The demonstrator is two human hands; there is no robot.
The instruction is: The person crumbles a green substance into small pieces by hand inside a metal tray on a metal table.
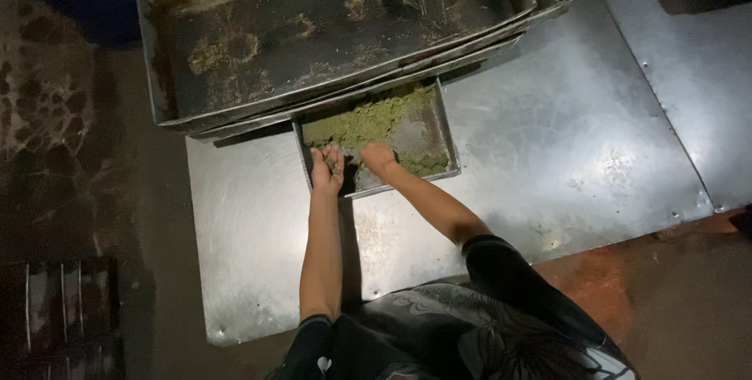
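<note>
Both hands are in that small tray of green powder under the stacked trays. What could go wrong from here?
1. The stack of large dark metal trays overlaps the small metal tray; pulling or bumping it may shift the stack.
2. The left hand sits at the tray's near rim, so olive-green powder could spill onto the steel table.
3. The right hand presses into the powder; its fingers are hidden, so a sharp edge might catch them.

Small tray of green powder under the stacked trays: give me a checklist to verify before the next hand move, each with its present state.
1. Both hands inside small tray: ok.
2. Left hand cupped, palm up, at the near rim: ok.
3. Right hand on green powder: ok.
4. Whole tray visible: not ok, stacked trays cover its far end.
5. Amount held in left hand: cannot tell.
6. Tray resting flat on metal table: ok.
</note>
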